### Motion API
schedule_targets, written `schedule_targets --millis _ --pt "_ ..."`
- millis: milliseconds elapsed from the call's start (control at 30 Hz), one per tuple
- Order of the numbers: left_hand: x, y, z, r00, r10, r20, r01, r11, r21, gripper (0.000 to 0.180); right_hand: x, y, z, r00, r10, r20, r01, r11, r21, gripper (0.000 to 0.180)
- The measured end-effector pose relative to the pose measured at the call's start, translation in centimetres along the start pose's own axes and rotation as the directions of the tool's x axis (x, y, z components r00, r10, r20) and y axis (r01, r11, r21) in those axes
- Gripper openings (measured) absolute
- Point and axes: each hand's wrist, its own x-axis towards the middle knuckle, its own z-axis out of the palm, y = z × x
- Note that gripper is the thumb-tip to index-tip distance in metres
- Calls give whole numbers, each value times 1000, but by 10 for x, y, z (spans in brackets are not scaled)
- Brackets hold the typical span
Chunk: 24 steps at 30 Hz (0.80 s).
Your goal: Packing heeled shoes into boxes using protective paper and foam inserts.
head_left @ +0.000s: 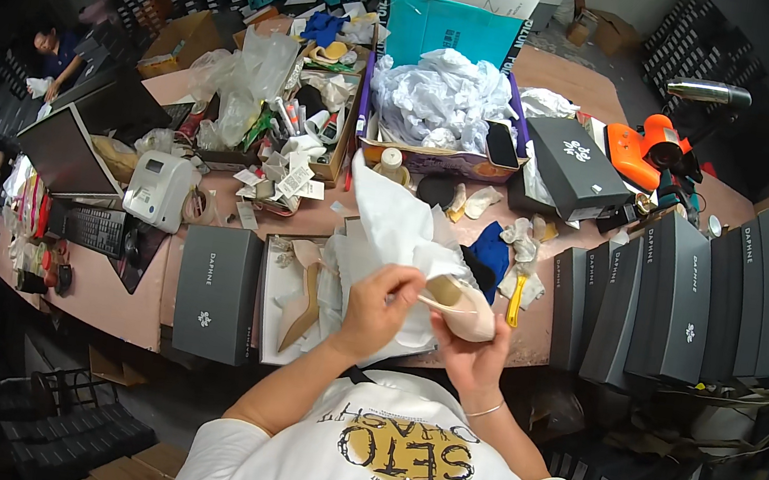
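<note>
A pale beige pointed-toe shoe rests in my right hand, whose fingers are wrapped round it from below, toe toward the right. My left hand is closed in a pinch at a sheet of white tissue paper, which stands up above the shoe's opening. Below and left of the hands, an open shoe box holds a matching beige shoe lying on its side. More white tissue lies in that box, partly hidden behind my left hand.
A closed grey shoe box lies left of the open one. Several grey boxes stand on edge at the right. Behind, a purple-edged carton overflows with crumpled paper. A yellow-handled tool and blue cloth lie right of the shoe.
</note>
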Motion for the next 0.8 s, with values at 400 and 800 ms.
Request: schedule_targets --millis 400,800 --pt "-39 14 14 887 458 62 -462 882 95 11 10 24 -7 966 -113 232 225 811 -540 58" --pt "-71 24 10 745 494 449 -550 835 -6 28 44 39 8 708 166 687 589 -675 -444 46"
